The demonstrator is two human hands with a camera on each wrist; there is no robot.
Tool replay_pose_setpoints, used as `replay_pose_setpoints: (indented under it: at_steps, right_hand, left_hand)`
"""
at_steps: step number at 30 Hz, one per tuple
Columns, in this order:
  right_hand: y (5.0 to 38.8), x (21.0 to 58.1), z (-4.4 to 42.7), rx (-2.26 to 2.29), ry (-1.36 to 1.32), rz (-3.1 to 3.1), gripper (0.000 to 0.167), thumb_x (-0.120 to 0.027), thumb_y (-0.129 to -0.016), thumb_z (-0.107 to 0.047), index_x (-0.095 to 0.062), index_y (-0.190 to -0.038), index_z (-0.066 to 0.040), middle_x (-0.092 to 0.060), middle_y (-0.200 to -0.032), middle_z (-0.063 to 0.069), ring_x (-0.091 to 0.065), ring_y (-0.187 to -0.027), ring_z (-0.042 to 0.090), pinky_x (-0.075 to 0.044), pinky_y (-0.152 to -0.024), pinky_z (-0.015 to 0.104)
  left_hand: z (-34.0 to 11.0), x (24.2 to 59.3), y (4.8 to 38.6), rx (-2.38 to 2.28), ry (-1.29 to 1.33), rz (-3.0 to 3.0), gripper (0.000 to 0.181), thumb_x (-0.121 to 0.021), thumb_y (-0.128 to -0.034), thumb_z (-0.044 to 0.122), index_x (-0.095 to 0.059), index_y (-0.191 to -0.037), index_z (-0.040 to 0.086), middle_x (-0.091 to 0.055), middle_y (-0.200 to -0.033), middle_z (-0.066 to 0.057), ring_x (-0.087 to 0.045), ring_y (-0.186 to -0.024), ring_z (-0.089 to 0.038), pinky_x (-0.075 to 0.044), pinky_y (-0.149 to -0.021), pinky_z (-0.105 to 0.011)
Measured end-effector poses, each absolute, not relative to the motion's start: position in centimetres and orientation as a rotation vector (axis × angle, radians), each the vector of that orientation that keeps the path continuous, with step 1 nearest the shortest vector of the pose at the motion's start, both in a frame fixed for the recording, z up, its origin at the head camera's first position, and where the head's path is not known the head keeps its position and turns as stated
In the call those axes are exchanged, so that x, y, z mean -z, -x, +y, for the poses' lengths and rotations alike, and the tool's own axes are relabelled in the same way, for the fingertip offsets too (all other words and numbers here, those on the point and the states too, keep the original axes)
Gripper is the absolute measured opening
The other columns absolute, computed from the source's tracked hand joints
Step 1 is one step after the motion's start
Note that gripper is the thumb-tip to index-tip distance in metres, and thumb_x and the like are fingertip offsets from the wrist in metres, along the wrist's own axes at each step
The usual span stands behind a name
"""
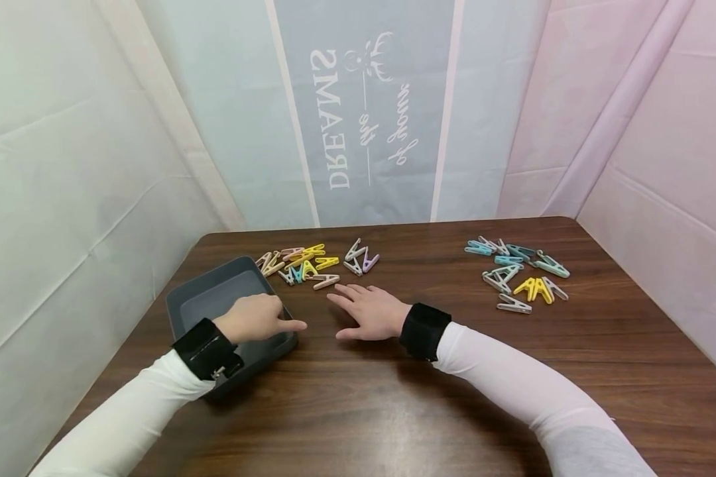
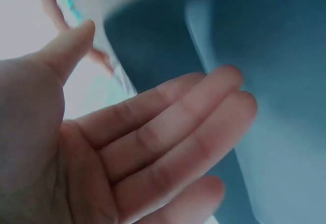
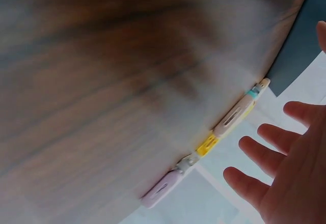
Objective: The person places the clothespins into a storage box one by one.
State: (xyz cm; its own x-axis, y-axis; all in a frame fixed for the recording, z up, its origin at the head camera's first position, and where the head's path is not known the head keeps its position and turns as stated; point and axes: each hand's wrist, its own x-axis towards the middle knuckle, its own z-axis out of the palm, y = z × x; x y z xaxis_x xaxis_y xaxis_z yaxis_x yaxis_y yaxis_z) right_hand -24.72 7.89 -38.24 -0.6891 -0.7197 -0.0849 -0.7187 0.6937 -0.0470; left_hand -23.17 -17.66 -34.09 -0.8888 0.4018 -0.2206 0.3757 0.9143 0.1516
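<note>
Grey tray [image 1: 215, 299] near left edge of bench [image 1: 358, 411]; left hand [image 1: 253, 318] over tray, fingers extended, grasping nothing; right hand [image 1: 376, 313] spread, released, just beside clothespin cluster [image 1: 327, 262]; second cluster [image 1: 536, 289] toward far right corner

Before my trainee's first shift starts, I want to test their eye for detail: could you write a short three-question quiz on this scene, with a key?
1. Fill in: The ____ hand is the one nearer the tray.

2. What does the right hand hold?
A) the tray
B) a yellow clothespin
C) nothing

3. True or false: The purple clothespin lies inside the tray.

Key:
1. Left; the left hand is at the tray.
2. C; its fingers are spread above the table.
3. False; it lies on the table.
</note>
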Motion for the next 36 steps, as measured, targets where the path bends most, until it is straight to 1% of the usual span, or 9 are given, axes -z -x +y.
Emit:
replay_pose_setpoints:
  at_steps: [3, 6, 9, 11, 13, 16, 18, 26, 36]
  right_hand:
    - [24.6, 38.0, 7.1, 0.022, 1.217, 2.792, 0.081, -0.046, -0.093, -0.064, -0.022, -0.156, -0.019, -0.022, -0.159, 0.008, -0.024, -0.143, 0.024, -0.027, -0.110, 0.047]
    - [24.4, 37.6, 6.2, 0.013, 1.250, 2.779, 0.081, -0.046, -0.093, -0.064, -0.022, -0.156, -0.019, -0.020, -0.159, 0.008, -0.024, -0.144, 0.024, -0.027, -0.110, 0.047]
    - [24.0, 37.3, 5.2, -0.015, 1.287, 2.771, 0.080, -0.046, -0.093, -0.064, -0.022, -0.156, -0.020, -0.020, -0.160, 0.009, -0.024, -0.144, 0.024, -0.028, -0.110, 0.045]
    - [23.8, 37.1, 4.5, -0.045, 1.310, 2.762, 0.080, -0.045, -0.094, -0.063, -0.021, -0.156, -0.020, -0.018, -0.160, 0.008, -0.023, -0.144, 0.024, -0.028, -0.111, 0.044]
    - [23.5, 37.0, 3.9, -0.078, 1.330, 2.759, 0.080, -0.044, -0.094, -0.064, -0.021, -0.156, -0.020, -0.018, -0.160, 0.008, -0.022, -0.144, 0.023, -0.028, -0.111, 0.044]
    - [23.2, 36.8, 3.0, -0.099, 1.356, 2.756, 0.079, -0.044, -0.094, -0.064, -0.022, -0.156, -0.021, -0.019, -0.160, 0.007, -0.023, -0.144, 0.023, -0.028, -0.111, 0.043]
    - [23.0, 36.8, 2.4, -0.101, 1.373, 2.752, 0.079, -0.044, -0.094, -0.065, -0.022, -0.156, -0.021, -0.019, -0.160, 0.006, -0.023, -0.144, 0.022, -0.028, -0.111, 0.042]
    - [22.8, 37.3, 0.3, -0.145, 1.519, 2.717, 0.069, -0.043, -0.099, -0.053, -0.025, -0.155, -0.019, -0.023, -0.159, 0.001, -0.021, -0.145, 0.022, -0.025, -0.112, 0.042]
    - [22.7, 38.2, -0.2, -0.232, 1.747, 2.727, 0.050, -0.051, -0.102, -0.031, -0.040, -0.149, -0.018, -0.037, -0.153, -0.001, -0.030, -0.141, 0.021, -0.031, -0.109, 0.038]
  left_hand:
    - [-19.6, 33.5, 23.7, -0.111, -0.553, 2.837, 0.058, -0.057, -0.0885, 0.062, -0.064, -0.058, 0.013, -0.041, -0.050, 0.007, -0.041, -0.046, -0.011, -0.031, -0.047, -0.028]
    - [-21.7, 32.7, 24.2, -0.098, -0.504, 2.834, 0.055, -0.057, -0.0895, 0.061, -0.074, -0.080, 0.009, -0.055, -0.061, 0.005, -0.049, -0.054, -0.013, -0.039, -0.051, -0.031]
    - [-23.7, 32.1, 24.7, -0.067, -0.460, 2.845, 0.063, -0.057, -0.0893, 0.060, -0.071, -0.108, 0.001, -0.067, -0.085, -0.007, -0.060, -0.068, -0.019, -0.048, -0.059, -0.038]
    - [-24.9, 32.0, 24.9, -0.034, -0.428, 2.855, 0.073, -0.058, -0.0881, 0.062, -0.064, -0.119, -0.004, -0.066, -0.103, -0.019, -0.063, -0.084, -0.030, -0.051, -0.067, -0.046]
    - [-25.9, 32.2, 25.3, -0.012, -0.406, 2.870, 0.081, -0.058, -0.0872, 0.063, -0.057, -0.127, -0.007, -0.057, -0.119, -0.030, -0.057, -0.104, -0.043, -0.049, -0.076, -0.055]
    - [-27.4, 32.6, 26.2, -0.021, -0.386, 2.897, 0.088, -0.058, -0.0869, 0.063, -0.049, -0.132, -0.012, -0.042, -0.133, -0.039, -0.038, -0.122, -0.056, -0.041, -0.087, -0.064]
    - [-28.4, 33.0, 26.9, -0.049, -0.369, 2.913, 0.091, -0.059, -0.0873, 0.061, -0.043, -0.135, -0.015, -0.036, -0.136, -0.041, -0.031, -0.126, -0.059, -0.036, -0.091, -0.067]
    - [-31.6, 33.8, 29.5, -0.138, -0.216, 2.871, 0.096, -0.059, -0.0908, 0.052, -0.026, -0.135, -0.026, -0.025, -0.136, -0.049, -0.027, -0.126, -0.062, -0.030, -0.098, -0.068]
    - [-32.8, 33.9, 31.3, -0.255, -0.120, 2.730, 0.093, -0.057, -0.0939, 0.041, -0.010, -0.138, -0.027, -0.016, -0.138, -0.051, -0.018, -0.130, -0.062, -0.023, -0.104, -0.067]
